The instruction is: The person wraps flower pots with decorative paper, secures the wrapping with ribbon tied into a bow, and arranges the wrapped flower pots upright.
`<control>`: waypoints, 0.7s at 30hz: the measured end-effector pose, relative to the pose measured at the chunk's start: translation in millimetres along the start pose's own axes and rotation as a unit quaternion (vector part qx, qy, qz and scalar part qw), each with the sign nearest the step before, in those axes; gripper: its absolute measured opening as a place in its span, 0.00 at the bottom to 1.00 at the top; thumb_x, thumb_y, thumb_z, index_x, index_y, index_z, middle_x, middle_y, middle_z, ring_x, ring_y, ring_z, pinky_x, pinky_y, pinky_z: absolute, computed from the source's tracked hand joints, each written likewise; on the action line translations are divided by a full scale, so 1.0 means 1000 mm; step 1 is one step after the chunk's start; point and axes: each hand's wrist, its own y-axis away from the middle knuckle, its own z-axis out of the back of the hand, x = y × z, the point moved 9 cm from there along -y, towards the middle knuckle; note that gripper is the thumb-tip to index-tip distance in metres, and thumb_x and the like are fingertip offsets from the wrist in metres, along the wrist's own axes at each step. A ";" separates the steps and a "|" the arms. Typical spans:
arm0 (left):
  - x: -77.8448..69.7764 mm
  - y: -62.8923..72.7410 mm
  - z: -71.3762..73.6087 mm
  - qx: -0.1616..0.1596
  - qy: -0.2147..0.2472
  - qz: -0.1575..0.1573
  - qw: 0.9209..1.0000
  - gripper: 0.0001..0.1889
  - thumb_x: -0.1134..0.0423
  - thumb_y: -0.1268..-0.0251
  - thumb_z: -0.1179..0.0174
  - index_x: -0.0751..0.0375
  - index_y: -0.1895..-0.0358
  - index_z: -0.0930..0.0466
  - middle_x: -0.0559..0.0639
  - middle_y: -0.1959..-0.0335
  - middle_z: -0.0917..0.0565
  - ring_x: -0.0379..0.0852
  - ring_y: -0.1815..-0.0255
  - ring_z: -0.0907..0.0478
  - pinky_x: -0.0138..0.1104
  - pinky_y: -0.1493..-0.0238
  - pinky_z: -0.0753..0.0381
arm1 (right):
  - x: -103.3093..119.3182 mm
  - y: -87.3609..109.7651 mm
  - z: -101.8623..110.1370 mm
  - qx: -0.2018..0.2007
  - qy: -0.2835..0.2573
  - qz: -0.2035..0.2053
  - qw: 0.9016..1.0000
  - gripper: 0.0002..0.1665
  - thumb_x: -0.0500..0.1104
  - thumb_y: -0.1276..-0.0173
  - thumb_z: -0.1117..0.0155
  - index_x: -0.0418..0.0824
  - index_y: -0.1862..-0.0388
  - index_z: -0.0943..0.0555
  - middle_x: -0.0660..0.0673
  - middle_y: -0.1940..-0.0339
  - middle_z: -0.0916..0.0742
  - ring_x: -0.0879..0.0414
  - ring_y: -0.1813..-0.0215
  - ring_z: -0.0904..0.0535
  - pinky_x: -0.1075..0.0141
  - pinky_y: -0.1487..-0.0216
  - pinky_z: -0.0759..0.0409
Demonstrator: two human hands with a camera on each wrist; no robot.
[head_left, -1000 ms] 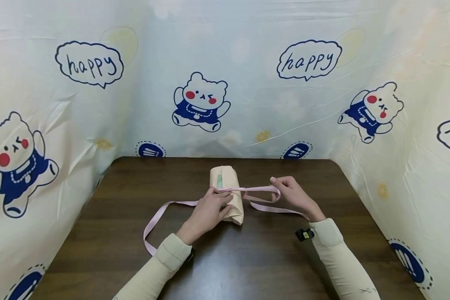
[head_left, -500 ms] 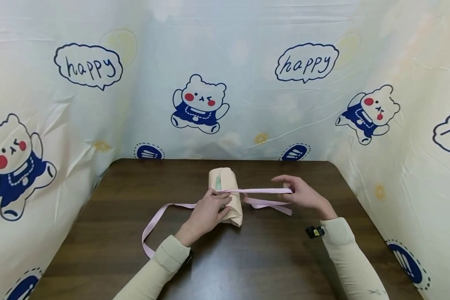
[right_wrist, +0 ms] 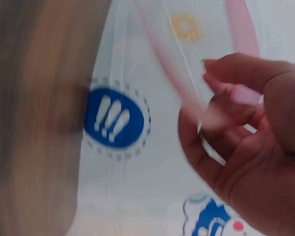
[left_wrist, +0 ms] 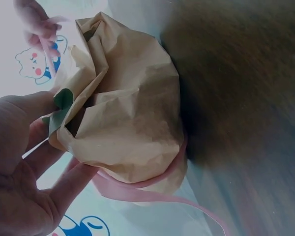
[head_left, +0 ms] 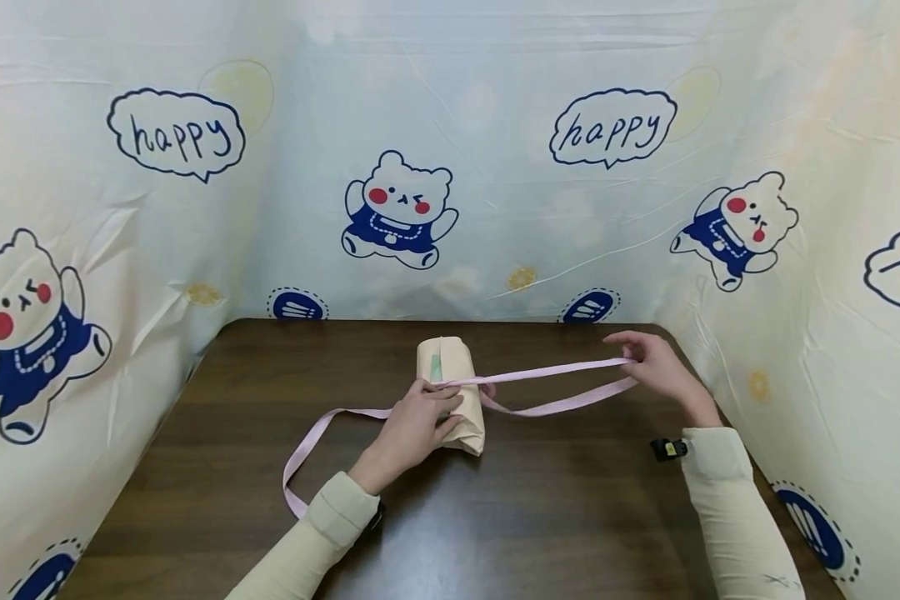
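A cream-brown paper parcel (head_left: pixel 459 360) lies on the table with a pink ribbon (head_left: pixel 555 370) running across its top. My left hand (head_left: pixel 414 427) presses with its fingertips on the parcel's upper side, over the ribbon. Seen from the left wrist, the paper's end is crumpled and folded, a green patch (left_wrist: pixel 64 99) shows by my fingers, and the ribbon loops round the lower side. Out to the right, my right hand (head_left: pixel 662 372) pinches the ribbon between thumb and fingers. From there two strands lead to the parcel, the upper one nearly straight, the lower one sagging.
The ribbon's other length curves over the brown table (head_left: pixel 540 525) left of the parcel and passes behind my left forearm. A printed sheet (head_left: pixel 510 100) with bears stands along the back and both sides of the table.
My right hand has moved rightward, away from the parcel, drawing the ribbon out into a longer span. The left hand stays on the parcel, which has hardly shifted.
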 end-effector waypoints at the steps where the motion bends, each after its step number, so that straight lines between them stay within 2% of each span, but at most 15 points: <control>1: 0.001 0.000 0.000 -0.004 0.001 -0.002 1.000 0.19 0.55 0.33 0.31 0.54 0.42 0.13 0.49 0.38 0.17 0.54 0.48 0.23 0.44 0.59 0.16 | -0.007 0.001 0.002 0.002 0.010 -0.012 1.000 0.24 0.22 0.41 0.37 0.29 0.44 0.19 0.43 0.71 0.22 0.60 0.72 0.28 0.69 0.73 0.29; 3: 0.002 -0.001 0.001 -0.011 0.006 -0.004 1.000 0.19 0.54 0.35 0.30 0.54 0.43 0.13 0.48 0.39 0.16 0.54 0.48 0.22 0.45 0.56 0.17 | -0.017 0.004 -0.002 0.031 0.029 -0.030 0.999 0.26 0.25 0.41 0.31 0.27 0.42 0.21 0.41 0.67 0.18 0.57 0.67 0.23 0.67 0.69 0.24; 6: 0.005 -0.002 0.002 -0.024 0.020 -0.004 1.000 0.18 0.55 0.37 0.28 0.54 0.45 0.11 0.48 0.41 0.15 0.56 0.47 0.21 0.46 0.51 0.17 | -0.021 0.007 -0.027 0.107 0.046 -0.036 0.993 0.34 0.34 0.41 0.24 0.25 0.37 0.24 0.34 0.55 0.14 0.49 0.57 0.17 0.58 0.56 0.17; 8: 0.006 -0.002 0.004 -0.031 0.035 -0.002 0.999 0.18 0.55 0.39 0.26 0.54 0.47 0.11 0.48 0.43 0.13 0.57 0.46 0.20 0.47 0.48 0.18 | -0.013 0.007 -0.049 0.149 0.052 -0.024 0.987 0.37 0.39 0.40 0.23 0.24 0.35 0.25 0.29 0.46 0.15 0.41 0.48 0.17 0.49 0.48 0.18; 10: 0.007 -0.003 0.005 -0.035 0.044 -0.003 0.998 0.17 0.56 0.40 0.26 0.55 0.49 0.10 0.48 0.45 0.12 0.57 0.44 0.20 0.48 0.45 0.19 | 0.003 0.004 -0.071 0.164 0.049 -0.007 0.985 0.36 0.41 0.37 0.25 0.24 0.35 0.25 0.28 0.41 0.17 0.35 0.42 0.19 0.43 0.41 0.21; 13: 0.008 -0.004 0.007 -0.040 0.050 -0.007 0.998 0.16 0.56 0.41 0.25 0.56 0.51 0.09 0.48 0.49 0.10 0.55 0.44 0.18 0.47 0.43 0.20 | 0.039 -0.006 -0.102 0.147 0.020 0.037 0.988 0.28 0.41 0.32 0.29 0.28 0.38 0.22 0.30 0.41 0.16 0.35 0.39 0.20 0.42 0.38 0.23; 17: 0.010 -0.005 0.006 -0.044 0.056 -0.016 0.997 0.15 0.56 0.42 0.24 0.57 0.54 0.09 0.46 0.54 0.09 0.50 0.42 0.17 0.45 0.39 0.23 | 0.090 -0.022 -0.137 0.106 -0.055 0.091 0.989 0.16 0.39 0.29 0.31 0.35 0.46 0.16 0.39 0.51 0.12 0.47 0.49 0.16 0.49 0.45 0.18; 21: 0.012 -0.005 0.006 -0.039 0.088 -0.016 0.995 0.13 0.56 0.40 0.27 0.57 0.54 0.09 0.48 0.51 0.10 0.50 0.38 0.19 0.45 0.35 0.25 | 0.122 -0.033 -0.163 0.088 -0.110 0.118 0.983 0.10 0.40 0.29 0.31 0.40 0.51 0.15 0.47 0.58 0.12 0.55 0.57 0.16 0.54 0.51 0.15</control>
